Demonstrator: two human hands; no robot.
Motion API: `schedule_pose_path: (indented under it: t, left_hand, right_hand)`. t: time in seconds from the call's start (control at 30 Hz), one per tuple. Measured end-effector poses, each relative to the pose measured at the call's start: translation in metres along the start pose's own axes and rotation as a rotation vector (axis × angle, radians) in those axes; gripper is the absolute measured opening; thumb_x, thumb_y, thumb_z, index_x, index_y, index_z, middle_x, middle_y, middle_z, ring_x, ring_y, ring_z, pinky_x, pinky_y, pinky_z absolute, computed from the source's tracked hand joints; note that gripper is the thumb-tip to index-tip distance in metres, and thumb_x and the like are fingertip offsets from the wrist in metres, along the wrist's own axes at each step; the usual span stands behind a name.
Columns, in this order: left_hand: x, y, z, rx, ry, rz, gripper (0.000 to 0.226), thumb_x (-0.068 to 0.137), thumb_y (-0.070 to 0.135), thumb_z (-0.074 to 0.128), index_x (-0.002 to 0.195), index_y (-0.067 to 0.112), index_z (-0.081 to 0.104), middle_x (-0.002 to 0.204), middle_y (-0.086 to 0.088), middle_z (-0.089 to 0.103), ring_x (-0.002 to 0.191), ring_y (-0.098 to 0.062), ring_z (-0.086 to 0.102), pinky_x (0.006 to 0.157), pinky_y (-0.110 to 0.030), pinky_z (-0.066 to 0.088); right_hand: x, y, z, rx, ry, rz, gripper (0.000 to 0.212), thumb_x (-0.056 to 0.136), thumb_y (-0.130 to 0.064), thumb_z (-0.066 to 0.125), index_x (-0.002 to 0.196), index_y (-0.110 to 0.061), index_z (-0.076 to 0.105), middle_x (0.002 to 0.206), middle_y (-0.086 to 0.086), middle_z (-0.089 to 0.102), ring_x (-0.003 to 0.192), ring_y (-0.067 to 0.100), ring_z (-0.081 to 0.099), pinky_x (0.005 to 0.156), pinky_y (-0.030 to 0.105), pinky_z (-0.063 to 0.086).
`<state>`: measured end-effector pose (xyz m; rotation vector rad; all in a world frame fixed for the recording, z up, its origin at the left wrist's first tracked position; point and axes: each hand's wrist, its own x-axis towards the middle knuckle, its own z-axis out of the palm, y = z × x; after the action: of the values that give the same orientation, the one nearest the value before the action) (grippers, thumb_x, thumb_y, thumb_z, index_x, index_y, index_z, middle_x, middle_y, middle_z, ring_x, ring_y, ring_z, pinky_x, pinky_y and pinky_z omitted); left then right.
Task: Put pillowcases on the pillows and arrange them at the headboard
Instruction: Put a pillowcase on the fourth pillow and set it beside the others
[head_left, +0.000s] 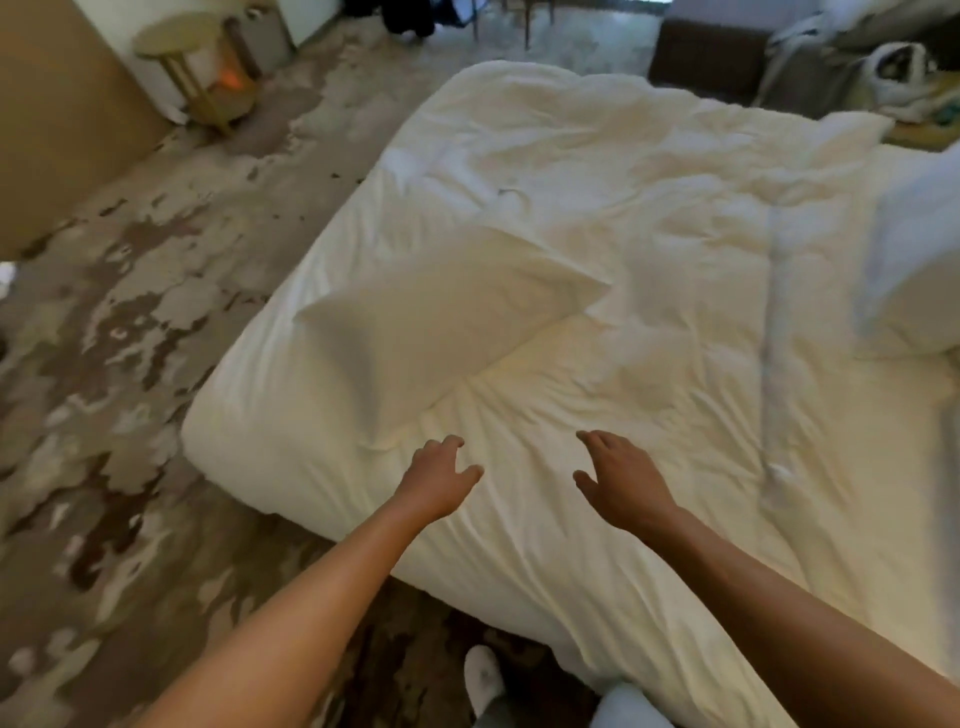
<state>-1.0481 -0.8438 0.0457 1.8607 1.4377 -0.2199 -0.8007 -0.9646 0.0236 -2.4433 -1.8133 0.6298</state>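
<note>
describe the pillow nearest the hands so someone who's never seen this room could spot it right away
Start at the big white bed filling the middle of the view. Near its left edge, just beyond the left hand, a white pillow lies flat and diagonal on the rumpled duvet. Unlike the pillows piled at the right edge of the view, it lies alone, and neither hand touches it.

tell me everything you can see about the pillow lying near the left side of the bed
The pillow is a plump rectangle in plain white or cream fabric, lightly creased. It lies flat on the rumpled white duvet, turned diagonally, one corner pointing toward the bed's middle and another toward the person. Nothing rests on it. The left hand and right hand reach toward it with fingers spread, not touching it. Whether it already wears a case cannot be told.
</note>
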Motion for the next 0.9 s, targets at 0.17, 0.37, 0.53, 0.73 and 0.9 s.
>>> schedule_pose_path:
  t: [0.17, 0.37, 0.53, 0.73, 0.9]
  left_hand:
    - [0.02, -0.073, -0.061, -0.057, 0.057, -0.096, 0.063, 0.097, 0.051, 0.054, 0.151, 0.022, 0.037, 0.151, -0.008, 0.04, 0.137, -0.025, 0.04, 0.105, -0.041, 0.043]
    - [0.069, -0.102, -0.122, -0.041, 0.101, -0.145, 0.062, 0.097, 0.049, 0.054, 0.15, 0.02, 0.039, 0.15, -0.01, 0.042, 0.137, -0.027, 0.041, 0.107, -0.042, 0.043]
    - [0.123, -0.103, -0.168, -0.021, 0.131, -0.183, 0.061, 0.097, 0.046, 0.054, 0.149, 0.018, 0.04, 0.148, -0.01, 0.043, 0.136, -0.028, 0.041, 0.106, -0.043, 0.044]
    - [0.209, -0.11, -0.208, -0.019, 0.101, -0.174, 0.059, 0.097, 0.044, 0.055, 0.147, 0.018, 0.042, 0.148, -0.011, 0.044, 0.137, -0.029, 0.04, 0.106, -0.042, 0.044]
    - [0.3, -0.129, -0.24, -0.052, 0.08, -0.14, 0.061, 0.094, 0.045, 0.059, 0.146, 0.02, 0.042, 0.145, -0.011, 0.044, 0.134, -0.029, 0.042, 0.104, -0.042, 0.045]
  right_hand:
    - [0.072, -0.082, 0.002, -0.018, -0.04, -0.117, 0.063, 0.099, -0.043, 0.057, 0.156, -0.021, 0.041, 0.156, 0.003, 0.05, 0.143, 0.026, 0.046, 0.113, 0.039, 0.041]
    - [0.174, -0.13, -0.009, -0.032, -0.04, -0.185, 0.064, 0.098, -0.044, 0.056, 0.155, -0.02, 0.04, 0.155, 0.005, 0.051, 0.143, 0.029, 0.047, 0.112, 0.042, 0.043]
    - [0.26, -0.16, -0.019, 0.009, -0.064, -0.213, 0.064, 0.098, -0.043, 0.057, 0.155, -0.019, 0.04, 0.155, 0.007, 0.051, 0.143, 0.031, 0.047, 0.111, 0.044, 0.045]
    - [0.352, -0.19, -0.02, 0.004, -0.105, -0.21, 0.065, 0.099, -0.041, 0.057, 0.156, -0.018, 0.039, 0.156, 0.008, 0.049, 0.143, 0.032, 0.045, 0.111, 0.044, 0.044]
    - [0.432, -0.209, -0.008, -0.022, -0.137, -0.151, 0.072, 0.098, -0.045, 0.058, 0.159, -0.019, 0.031, 0.162, 0.011, 0.04, 0.146, 0.034, 0.042, 0.111, 0.046, 0.045]
